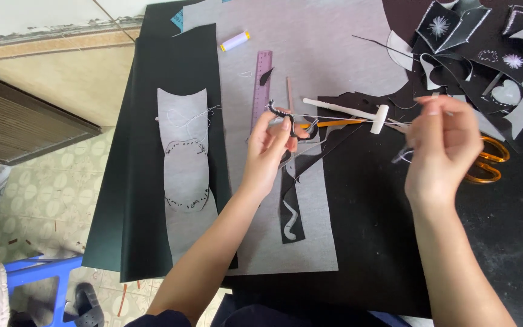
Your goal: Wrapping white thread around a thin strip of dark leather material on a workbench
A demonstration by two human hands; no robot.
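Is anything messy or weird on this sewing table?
Mostly the far right corner: cut scraps of black and grey fabric lie in a tangled heap, partly covering the orange-handled scissors. The dark cloth hangs over the table's left edge. Nothing looks spilled or broken.

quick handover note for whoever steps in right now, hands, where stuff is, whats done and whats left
Left hand: raised over the table, pinching small black snips.
Right hand: raised, fingers pinched on a thin white thread stretched across to the snips.
On the table: grey fabric piece with dashed stitched curves, purple ruler, thread spool, orange-handled scissors under the right hand.
Done: curves stitched on the grey piece.
Left: thread looks uncut.
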